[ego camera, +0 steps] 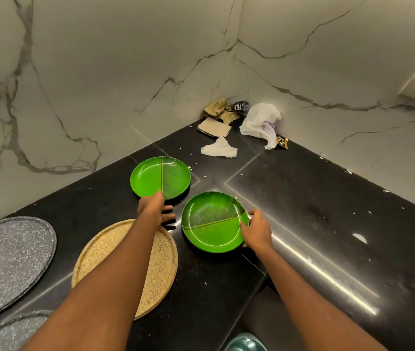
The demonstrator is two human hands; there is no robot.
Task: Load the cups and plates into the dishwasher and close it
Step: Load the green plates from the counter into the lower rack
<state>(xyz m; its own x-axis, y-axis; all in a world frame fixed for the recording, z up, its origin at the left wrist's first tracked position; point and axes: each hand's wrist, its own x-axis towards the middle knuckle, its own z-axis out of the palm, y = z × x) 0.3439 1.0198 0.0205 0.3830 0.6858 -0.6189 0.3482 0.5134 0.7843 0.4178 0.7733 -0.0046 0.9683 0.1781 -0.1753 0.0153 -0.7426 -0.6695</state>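
I see my right hand [255,230] at the centre of the frame, its fingers [244,225] closed over the right rim of the nearer green plate [211,224], thumb on top — the plate looks tilted, its right edge raised off the black worktop [328,224]. My left hand [152,210] sits just left of that plate, fingers spread and open, reaching at the near rim of the second green plate [160,177], which lies flat a little higher in the frame; whether it touches that rim I cannot tell. Under my left forearm lies a round tan plate [158,269], and at the lower left two grey speckled plates [11,259] overlap. In the far corner, upper centre-right, are crumpled wrappers [220,111], a white bag [261,121] and a tissue [219,148] — well apart from the plates.
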